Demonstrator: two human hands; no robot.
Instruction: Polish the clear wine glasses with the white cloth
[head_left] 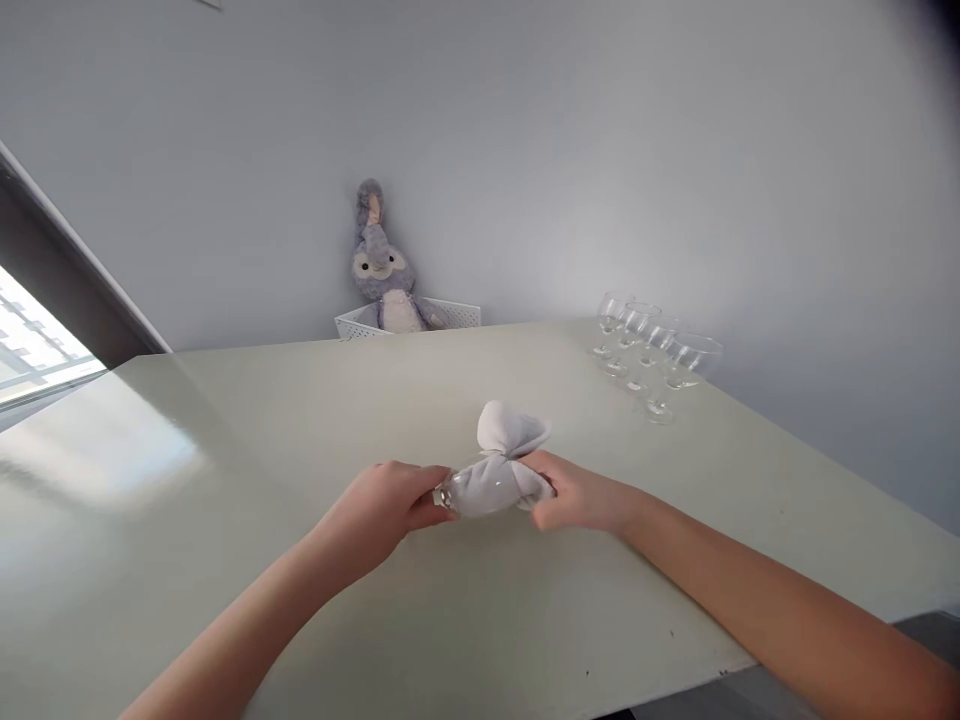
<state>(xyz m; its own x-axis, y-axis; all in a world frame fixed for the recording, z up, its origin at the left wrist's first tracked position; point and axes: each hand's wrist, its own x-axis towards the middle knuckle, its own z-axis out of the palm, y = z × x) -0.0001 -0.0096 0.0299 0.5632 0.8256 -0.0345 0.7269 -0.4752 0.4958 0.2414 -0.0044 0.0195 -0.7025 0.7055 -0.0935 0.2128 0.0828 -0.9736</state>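
A clear stemmed glass (459,496) lies tilted on its side above the table, its bowl stuffed with a white cloth (501,428). My left hand (397,500) is closed around the glass's stem end, fingers pinching near the base. On the other side, my right hand (566,492) grips the cloth at the mouth of the glass, its fingertips partly hidden in the folds. A bunched part of the cloth sticks up above the glass.
Several clear stemmed glasses (660,355) stand in a row at the table's right rear edge. Behind the pale table (420,390), a grey plush rabbit (384,270) sits in a white perforated basket (459,314) against the wall. A window (41,340) is at left.
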